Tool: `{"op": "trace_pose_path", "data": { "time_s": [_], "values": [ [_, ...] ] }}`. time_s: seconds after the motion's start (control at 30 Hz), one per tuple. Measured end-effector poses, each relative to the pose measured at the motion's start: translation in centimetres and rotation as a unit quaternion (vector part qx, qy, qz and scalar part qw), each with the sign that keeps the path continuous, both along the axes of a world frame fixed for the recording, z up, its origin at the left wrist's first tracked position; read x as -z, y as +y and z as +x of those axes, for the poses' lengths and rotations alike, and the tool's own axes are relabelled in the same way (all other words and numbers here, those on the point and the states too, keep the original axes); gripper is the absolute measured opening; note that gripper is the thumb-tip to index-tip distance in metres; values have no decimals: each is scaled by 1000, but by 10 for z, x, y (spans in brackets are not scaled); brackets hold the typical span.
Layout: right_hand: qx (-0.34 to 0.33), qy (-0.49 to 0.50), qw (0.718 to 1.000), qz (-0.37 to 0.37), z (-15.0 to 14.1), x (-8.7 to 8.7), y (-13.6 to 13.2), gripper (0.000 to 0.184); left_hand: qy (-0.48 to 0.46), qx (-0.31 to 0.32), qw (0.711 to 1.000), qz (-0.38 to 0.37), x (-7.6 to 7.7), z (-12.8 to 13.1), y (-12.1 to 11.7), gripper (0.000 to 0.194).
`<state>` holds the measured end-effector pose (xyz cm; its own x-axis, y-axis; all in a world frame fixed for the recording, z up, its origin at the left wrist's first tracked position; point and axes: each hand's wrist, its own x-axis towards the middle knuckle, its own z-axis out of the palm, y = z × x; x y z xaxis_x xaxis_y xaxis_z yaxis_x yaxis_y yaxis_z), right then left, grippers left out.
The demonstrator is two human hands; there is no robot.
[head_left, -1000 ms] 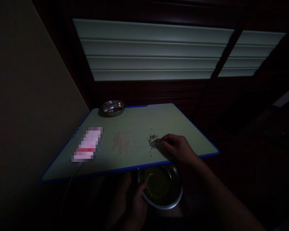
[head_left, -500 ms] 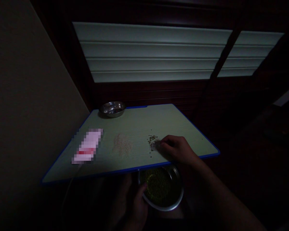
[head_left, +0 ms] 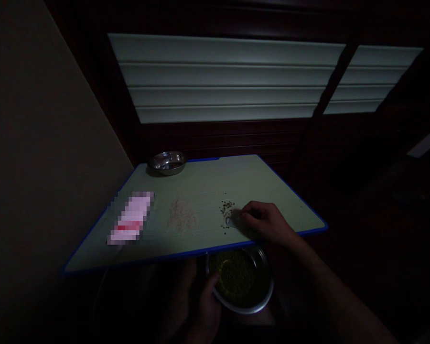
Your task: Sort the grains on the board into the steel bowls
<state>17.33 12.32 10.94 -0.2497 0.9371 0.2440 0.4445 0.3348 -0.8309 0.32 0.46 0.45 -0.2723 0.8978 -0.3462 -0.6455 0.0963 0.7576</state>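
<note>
Below the table's near edge, my left hand [head_left: 208, 306] grips the rim of a metal bowl [head_left: 265, 291], thumb over the edge. Small greenish grains [head_left: 238, 279] fill much of the bowl. Over the right part of the tabletop, my right hand [head_left: 267, 220] is closed in a pinch on a small, shiny, spoon-like tool [head_left: 230, 221]; its handle is mostly hidden by the fingers. The tool's tip is at a scatter of small dark grains [head_left: 228, 205]. To their left lies a thin patch of pale, pinkish grains [head_left: 182, 216].
The pale table [head_left: 215, 181] has a blue edge. A shallow metal dish [head_left: 168, 165] stands at its back left. A pixelated phone-like object [head_left: 132, 217] lies at the left, with a cable [head_left: 105, 279] hanging off the near edge. Behind rises a dark slatted panel [head_left: 225, 79].
My right hand has shifted slightly right, and the shiny tool's tip sits a little lower among the dark grains. My left hand and the bowl look nearly the same.
</note>
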Motion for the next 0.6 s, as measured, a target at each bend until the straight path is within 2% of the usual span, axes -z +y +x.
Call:
{"op": "trace_pose_path", "data": {
  "time_s": [0.17,0.27,0.4,0.6],
  "values": [
    [-26,-3,999,-21,1,-1,-2,19,-63,-31,997,-33,5,7,1,80],
    [-42,3,998,-37,1,-1,-3,19,-43,-38,998,-7,6,8,2,81],
    [-26,2,1000,-16,1,-1,-2,19,-6,-46,999,11,5,6,0,77],
    [-28,-16,999,-13,0,0,-1,20,-44,-33,998,5,7,3,-2,80]
  ]
}}
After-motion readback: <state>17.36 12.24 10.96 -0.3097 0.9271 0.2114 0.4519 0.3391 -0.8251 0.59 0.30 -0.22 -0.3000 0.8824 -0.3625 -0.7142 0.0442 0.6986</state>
